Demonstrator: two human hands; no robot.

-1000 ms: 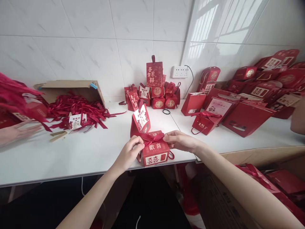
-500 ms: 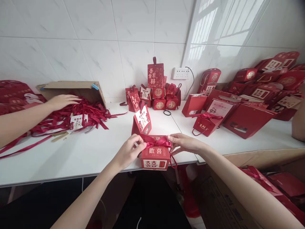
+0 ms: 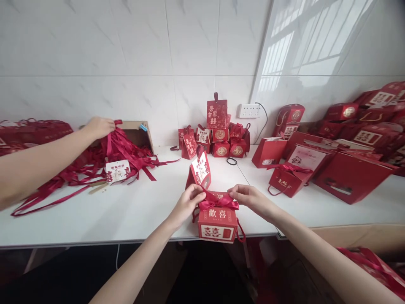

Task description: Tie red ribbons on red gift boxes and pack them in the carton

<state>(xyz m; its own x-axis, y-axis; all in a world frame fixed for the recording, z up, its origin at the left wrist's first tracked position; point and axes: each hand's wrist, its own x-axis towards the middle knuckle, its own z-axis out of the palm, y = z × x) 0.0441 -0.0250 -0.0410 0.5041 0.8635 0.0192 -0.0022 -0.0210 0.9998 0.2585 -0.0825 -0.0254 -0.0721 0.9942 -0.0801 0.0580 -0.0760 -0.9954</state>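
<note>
A small red gift box with gold characters sits at the front edge of the white table. A red ribbon bow lies across its top. My left hand pinches the bow's left loop, fingers closed. On the other side, my right hand pinches the right loop in the same way. Just behind the box stands a red tent-shaped box with a white picture label.
Another person's hand at the left lifts ribbons from a red ribbon pile by a cardboard box. Small red boxes stack against the tiled wall. Red gift bags crowd the right side.
My hands have kept pulling the bow on the box. The other person's hand has risen from the ribbon pile holding ribbons. The camera has tilted, shifting the scene lower in view.
</note>
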